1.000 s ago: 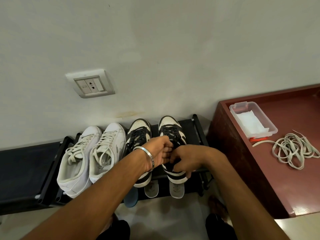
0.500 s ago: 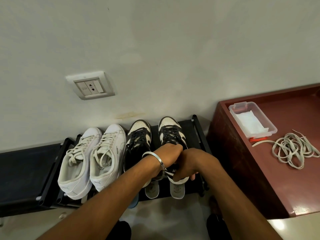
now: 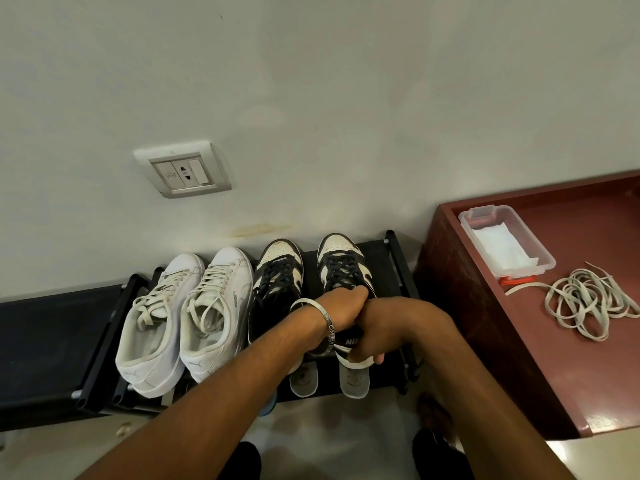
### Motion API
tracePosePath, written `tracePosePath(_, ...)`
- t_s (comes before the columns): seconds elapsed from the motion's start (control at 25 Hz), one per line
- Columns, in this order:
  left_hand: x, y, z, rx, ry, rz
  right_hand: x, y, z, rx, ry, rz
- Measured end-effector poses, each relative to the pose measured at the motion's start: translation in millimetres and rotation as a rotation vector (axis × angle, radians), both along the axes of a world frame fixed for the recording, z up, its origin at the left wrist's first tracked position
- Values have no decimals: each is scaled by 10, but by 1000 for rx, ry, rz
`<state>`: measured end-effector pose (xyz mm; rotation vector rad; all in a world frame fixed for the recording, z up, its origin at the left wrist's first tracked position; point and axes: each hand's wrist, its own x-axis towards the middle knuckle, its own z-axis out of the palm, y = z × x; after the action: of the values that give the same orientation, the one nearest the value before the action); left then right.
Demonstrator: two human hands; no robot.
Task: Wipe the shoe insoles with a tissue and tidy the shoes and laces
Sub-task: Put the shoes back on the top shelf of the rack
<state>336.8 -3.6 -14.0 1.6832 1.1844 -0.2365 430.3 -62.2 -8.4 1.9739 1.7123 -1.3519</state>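
Both hands meet over the heel end of the right black-and-white sneaker [image 3: 341, 268] on the black shoe rack [image 3: 393, 258]. The left hand [image 3: 343, 304] curls its fingers down into the shoe's opening, and the right hand [image 3: 375, 332] wraps around the heel from the side. Compared with a second ago, the hands have slid back from the laces toward the heel, and the left wrist has turned so its silver bangle [image 3: 320, 315] faces the camera. The bangle carries engraved letters too small to read. White letters "NI" show on the heel tab, the rest covered by the right hand. A side logo reads "PUMA" on the white sneakers [image 3: 187, 317]. The second black-and-white sneaker [image 3: 277, 275] is partly hidden by the left forearm. The clear box of tissues [image 3: 509, 251] and loose laces [image 3: 585, 299] lie on the red cabinet [image 3: 519, 358].
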Motion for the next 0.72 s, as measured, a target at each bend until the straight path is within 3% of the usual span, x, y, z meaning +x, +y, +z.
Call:
tracePosePath(0.12, -23, 18, -2, 41, -39, 21, 31, 3, -28, 48, 83, -37)
tracePosePath(0.32, -53, 41, -40, 123, -62, 84, 42, 25, -143, 348, -27, -119)
tracePosePath(0.48, -74, 62, -37, 115, -85, 120, -47, 3, -223, 558, -221, -186)
tracePosePath(0.64, -101, 83, -6, 202, -93, 176, -87, 21, -222, 676, -302, -250)
tracePosePath(0.72, -124, 84, 10, 184, -76, 180, 4, 8, -187, 661, -235, -277)
